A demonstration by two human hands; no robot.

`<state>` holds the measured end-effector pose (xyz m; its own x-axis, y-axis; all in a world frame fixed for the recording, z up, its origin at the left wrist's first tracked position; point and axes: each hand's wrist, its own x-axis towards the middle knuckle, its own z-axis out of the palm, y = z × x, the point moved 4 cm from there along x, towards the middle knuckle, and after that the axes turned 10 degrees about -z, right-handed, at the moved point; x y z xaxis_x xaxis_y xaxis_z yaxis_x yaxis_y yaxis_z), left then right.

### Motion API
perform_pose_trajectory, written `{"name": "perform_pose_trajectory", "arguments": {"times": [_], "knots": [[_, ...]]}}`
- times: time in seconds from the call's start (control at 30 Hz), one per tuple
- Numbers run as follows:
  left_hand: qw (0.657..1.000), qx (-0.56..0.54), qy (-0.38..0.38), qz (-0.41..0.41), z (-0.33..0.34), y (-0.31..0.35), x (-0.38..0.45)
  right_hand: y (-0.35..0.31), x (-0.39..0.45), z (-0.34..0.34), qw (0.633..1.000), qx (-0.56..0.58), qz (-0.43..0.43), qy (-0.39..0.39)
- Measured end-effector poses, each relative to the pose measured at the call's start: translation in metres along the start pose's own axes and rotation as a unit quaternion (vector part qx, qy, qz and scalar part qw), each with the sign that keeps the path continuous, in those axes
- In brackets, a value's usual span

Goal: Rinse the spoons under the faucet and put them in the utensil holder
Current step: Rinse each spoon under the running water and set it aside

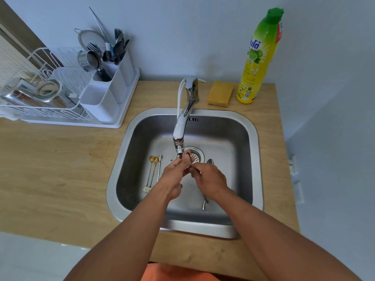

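Item: spoon in hand (189,162), centre of the frame, directly beneath the faucet (180,126) nozzle and above the drain strainer (195,156). Your left hand (172,175) is closed with thumb and fingers pinching the bowl end; your right hand (209,179) is closed around what appears to be the handle end, though the fingers hide most of it. Step in hand, as judged: rinsing. Keep the bowl right under the nozzle, rub both faces with your left thumb, turn the spoon over, and let it drip above the sink (256,159) before carrying it off. Whether water is running cannot be told. Appearance: small, silver-coloured metal, only a curved rim showing between the fingers. Awaiting rinse, on the sink floor: two gold spoons (151,171) with flower-shaped ends and a thin silver spoon (159,167), side by side just left of your left hand; one larger silver spoon (206,199) partly under your right hand. Destination: white utensil holder (101,98), upper left of the frame, on the counter beside the dish rack (36,92), already holding forks and spoons. Take care not to drip across the wooden counter (60,169) on the way.
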<state>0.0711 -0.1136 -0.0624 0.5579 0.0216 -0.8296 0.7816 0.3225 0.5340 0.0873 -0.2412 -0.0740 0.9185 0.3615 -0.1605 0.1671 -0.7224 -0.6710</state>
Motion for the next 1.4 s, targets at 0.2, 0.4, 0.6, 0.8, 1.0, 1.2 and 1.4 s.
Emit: {"name": "perform_pose_trajectory", "arguments": {"times": [0.2, 0.4, 0.6, 0.8, 1.0, 1.2, 1.4], "knots": [[0.996, -0.036, 0.019, -0.076, -0.01, 0.002, 0.001, -0.005, -0.006, 0.008, 0.999, 0.032, -0.004, -0.013], [0.992, -0.073, 0.037, -0.091, -0.009, 0.001, 0.005, -0.004, -0.012, 0.01, 0.998, 0.058, 0.011, 0.001], [0.996, 0.005, 0.078, 0.038, -0.009, -0.002, 0.0, -0.005, -0.006, 0.004, 0.996, 0.089, 0.021, -0.002], [0.984, 0.05, 0.144, 0.094, -0.008, 0.009, -0.003, -0.012, -0.01, 0.011, 0.998, 0.066, 0.01, -0.01], [0.981, 0.006, 0.188, 0.043, -0.012, 0.02, -0.002, -0.013, -0.008, 0.007, 0.995, 0.1, 0.024, 0.007], [0.993, 0.03, 0.106, 0.039, -0.012, 0.006, 0.001, -0.009, -0.005, 0.002, 0.994, 0.105, 0.025, 0.01], [0.992, -0.004, 0.124, 0.028, -0.008, 0.004, 0.0, -0.01, -0.008, 0.006, 0.992, 0.127, 0.016, -0.004]]}}
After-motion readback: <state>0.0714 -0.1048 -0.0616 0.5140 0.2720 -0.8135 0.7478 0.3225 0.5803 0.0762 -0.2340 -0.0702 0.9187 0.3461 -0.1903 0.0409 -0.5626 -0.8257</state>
